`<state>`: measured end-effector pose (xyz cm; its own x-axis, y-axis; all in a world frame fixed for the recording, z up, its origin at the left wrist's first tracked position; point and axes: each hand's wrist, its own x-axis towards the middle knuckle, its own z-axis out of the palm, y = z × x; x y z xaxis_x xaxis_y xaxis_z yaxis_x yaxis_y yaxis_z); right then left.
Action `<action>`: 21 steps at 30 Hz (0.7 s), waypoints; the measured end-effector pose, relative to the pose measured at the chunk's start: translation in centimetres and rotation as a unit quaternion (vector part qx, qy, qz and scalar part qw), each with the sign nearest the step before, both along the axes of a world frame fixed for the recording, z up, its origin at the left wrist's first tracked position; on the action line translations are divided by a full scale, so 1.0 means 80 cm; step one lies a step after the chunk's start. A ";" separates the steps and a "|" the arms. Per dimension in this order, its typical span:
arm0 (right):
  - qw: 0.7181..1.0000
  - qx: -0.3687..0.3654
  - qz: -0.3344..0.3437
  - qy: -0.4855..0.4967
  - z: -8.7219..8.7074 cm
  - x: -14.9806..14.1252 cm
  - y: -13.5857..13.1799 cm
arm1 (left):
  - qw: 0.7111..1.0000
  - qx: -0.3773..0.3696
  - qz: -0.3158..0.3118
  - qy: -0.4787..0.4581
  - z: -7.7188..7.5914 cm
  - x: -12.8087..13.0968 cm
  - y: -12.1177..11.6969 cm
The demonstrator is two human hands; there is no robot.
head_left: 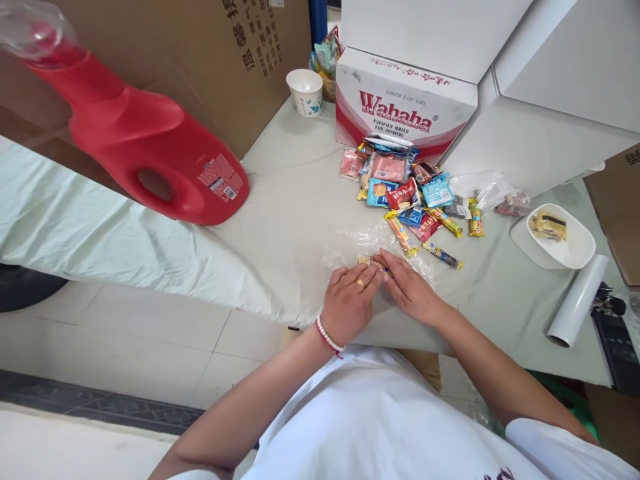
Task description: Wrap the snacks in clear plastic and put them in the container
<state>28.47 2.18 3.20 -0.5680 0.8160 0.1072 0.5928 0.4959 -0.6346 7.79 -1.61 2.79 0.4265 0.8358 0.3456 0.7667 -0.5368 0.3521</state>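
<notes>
My left hand (350,301) lies with its fingers stretched out, pressed over a small wrapped snack (369,261) near the table's front edge. Beside it, my right hand (411,288) rests flat with straight fingers on the same snack, and the fingertips of both hands meet there. Most of the snack is hidden beneath the fingers, so its kind is unclear. Under both hands spreads a clear plastic bag (345,245), crinkled on the cloth. Just beyond, a pile of packaged snacks includes a red packet (403,195), a light blue packet (437,191) and a yellow stick snack (401,235).
A large red jug (165,157) leans at the left by a cardboard box (200,60). Behind the snacks are a white-and-red carton (400,110) and a paper cup (306,93). To the right are a white bowl (583,248) and a plastic film roll (579,303).
</notes>
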 end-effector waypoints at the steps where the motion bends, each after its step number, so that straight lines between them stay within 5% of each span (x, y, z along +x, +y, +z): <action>1: 1.000 -0.016 0.002 0.007 0.003 0.005 0.007 | 1.000 -0.016 0.001 0.009 -0.005 0.009 0.006; 8: 0.985 0.078 -0.114 -0.101 0.043 0.011 0.118 | 0.998 -0.051 0.023 0.028 -0.025 0.012 0.024; 14: 0.933 -0.002 -0.058 -0.355 0.035 -0.049 0.185 | 0.999 -0.041 0.028 0.018 -0.025 0.012 0.020; 17: 0.932 -0.055 -0.043 -0.357 0.028 -0.058 0.195 | 0.998 -0.055 0.025 0.015 -0.027 0.014 0.020; 21: 0.968 -0.064 0.029 -0.239 0.035 -0.038 0.192 | 0.998 -0.059 0.023 0.012 -0.028 0.014 0.020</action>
